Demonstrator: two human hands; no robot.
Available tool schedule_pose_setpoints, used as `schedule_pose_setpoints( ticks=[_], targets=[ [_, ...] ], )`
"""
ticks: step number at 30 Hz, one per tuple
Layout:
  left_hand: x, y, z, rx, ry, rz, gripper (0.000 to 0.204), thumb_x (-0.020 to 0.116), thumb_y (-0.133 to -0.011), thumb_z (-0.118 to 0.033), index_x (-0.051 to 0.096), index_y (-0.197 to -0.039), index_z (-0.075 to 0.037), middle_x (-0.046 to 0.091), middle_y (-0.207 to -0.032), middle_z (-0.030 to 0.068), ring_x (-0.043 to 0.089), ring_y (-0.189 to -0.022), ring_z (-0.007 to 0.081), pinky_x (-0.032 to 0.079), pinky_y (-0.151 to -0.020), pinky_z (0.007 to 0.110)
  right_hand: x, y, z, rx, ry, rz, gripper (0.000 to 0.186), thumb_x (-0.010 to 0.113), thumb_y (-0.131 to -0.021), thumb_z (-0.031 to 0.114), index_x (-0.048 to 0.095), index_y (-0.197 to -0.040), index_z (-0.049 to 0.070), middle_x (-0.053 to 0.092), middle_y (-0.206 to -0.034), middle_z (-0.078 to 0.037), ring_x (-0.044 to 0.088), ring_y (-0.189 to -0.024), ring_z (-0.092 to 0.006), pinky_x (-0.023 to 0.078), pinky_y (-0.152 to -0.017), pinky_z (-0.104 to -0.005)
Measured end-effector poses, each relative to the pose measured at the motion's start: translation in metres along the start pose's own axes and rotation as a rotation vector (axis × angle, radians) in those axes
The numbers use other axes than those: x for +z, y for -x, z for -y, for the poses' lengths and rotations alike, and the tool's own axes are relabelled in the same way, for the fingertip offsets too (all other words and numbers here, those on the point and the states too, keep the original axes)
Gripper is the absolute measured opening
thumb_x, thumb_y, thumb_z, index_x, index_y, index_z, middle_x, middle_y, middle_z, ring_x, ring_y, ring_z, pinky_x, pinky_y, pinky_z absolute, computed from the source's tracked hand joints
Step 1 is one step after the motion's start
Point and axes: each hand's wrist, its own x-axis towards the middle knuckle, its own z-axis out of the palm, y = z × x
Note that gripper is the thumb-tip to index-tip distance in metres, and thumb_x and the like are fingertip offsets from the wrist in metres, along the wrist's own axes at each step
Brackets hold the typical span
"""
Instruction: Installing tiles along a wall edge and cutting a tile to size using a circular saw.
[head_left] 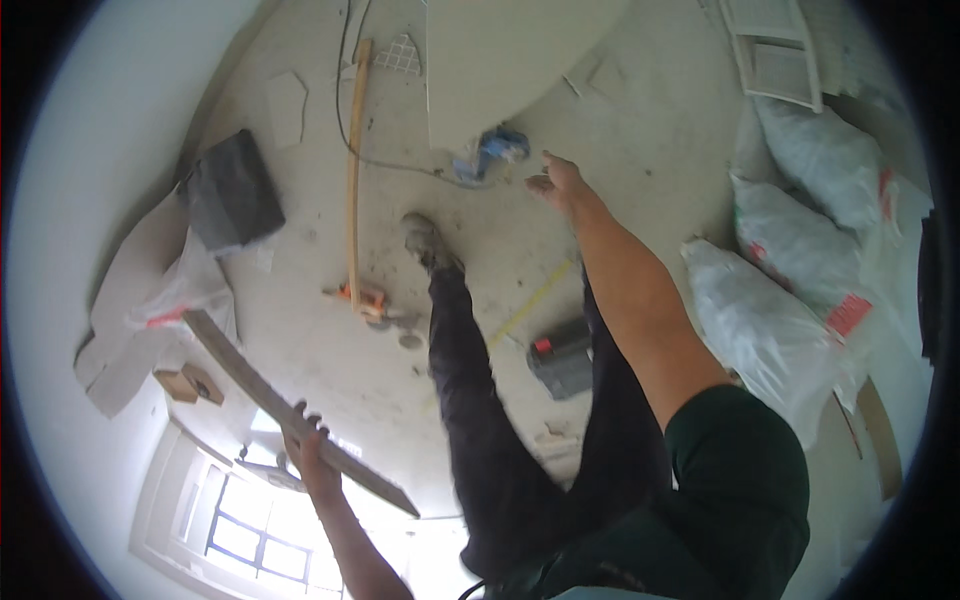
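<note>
The left hand [312,455] has its grip closed around a long narrow plank [255,385], held up off the floor [620,150] and slanting from upper left to lower right. The fingers wrap the plank near its middle, so both ends stick out past the hand. The right arm is stretched forward, and the right hand [558,182] holds nothing — its grip is open, thumb and fingers apart. Nearest to it is a blue tool [500,147] on the floor, just to its left and apart from the fingers, at the edge of a large pale sheet [510,60]. A dark cord [410,167] curves across the floor to the tool.

Farther left, a long wooden strip [354,180] lies on the floor, with an orange tool [368,297] by its near end. Left of the strip sits a dark grey box [236,190]. A black case [565,360] with a red patch is beside the person's right leg, near a yellow strip [535,300] on the floor. Along the right side are three stuffed white sacks [755,310] — a white frame [780,60] stands beyond them.
</note>
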Motion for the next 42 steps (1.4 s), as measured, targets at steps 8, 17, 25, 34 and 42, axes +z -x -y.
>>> schedule_pose_setpoints(
  ticks=[8,17,25,34,42],
  targets=[
    [-0.006,-0.127,0.057,-0.187,-0.369,0.133,0.085,0.069,-0.055,-0.018,0.044,-0.136,-0.005,0.048,-0.114,0.0077,0.046,-0.094,0.0165,0.045,-0.078,0.027,0.049,-0.124,-0.018,0.161,-0.352,0.169,0.032,0.060,-0.095,0.021,0.058,-0.120,0.000,0.064,-0.117,-0.017,0.065,-0.105,-0.0245,0.057,-0.086,-0.0401],
    [-0.030,-0.121,0.026,-0.156,-0.353,0.117,0.110,0.078,-0.053,-0.023,0.032,-0.151,-0.005,0.049,-0.121,0.0073,0.046,-0.098,0.0198,0.043,-0.084,0.034,0.092,0.032,-0.113,0.198,-0.656,0.016,0.022,0.053,-0.090,0.004,0.058,-0.111,0.001,0.064,-0.104,-0.011,0.066,-0.094,-0.0276,0.056,-0.090,-0.0501],
    [-0.082,-0.114,-0.061,-0.049,0.027,0.205,0.083,0.073,-0.063,-0.014,0.041,-0.139,-0.005,0.044,-0.104,0.0031,0.045,-0.084,0.0114,0.042,-0.071,0.025,0.101,0.284,-0.147,0.056,-0.604,0.082,0.023,0.055,-0.085,-0.001,0.052,-0.108,-0.001,0.059,-0.086,-0.013,0.061,-0.072,-0.0243,0.058,-0.073,-0.0409],
    [-0.039,-0.154,-0.169,0.088,0.088,0.469,0.057,0.060,-0.094,-0.042,0.052,-0.131,-0.001,0.058,-0.105,0.0053,0.052,-0.089,0.0123,0.045,-0.079,0.027,0.069,0.498,-0.011,0.118,-0.692,0.241,0.014,0.055,-0.087,0.005,0.056,-0.101,0.003,0.056,-0.080,-0.007,0.055,-0.067,-0.0160,0.052,-0.065,-0.0344],
    [0.012,-0.103,-0.254,-0.021,-0.051,0.306,0.050,0.055,-0.096,-0.052,0.062,-0.092,-0.003,0.057,-0.072,0.0036,0.056,-0.063,0.0144,0.046,-0.058,0.029,0.095,0.509,0.020,0.070,-0.800,0.233,0.006,0.054,-0.084,0.008,0.050,-0.079,0.007,0.050,-0.071,-0.004,0.051,-0.061,-0.0155,0.046,-0.058,-0.0340]
  ],
)
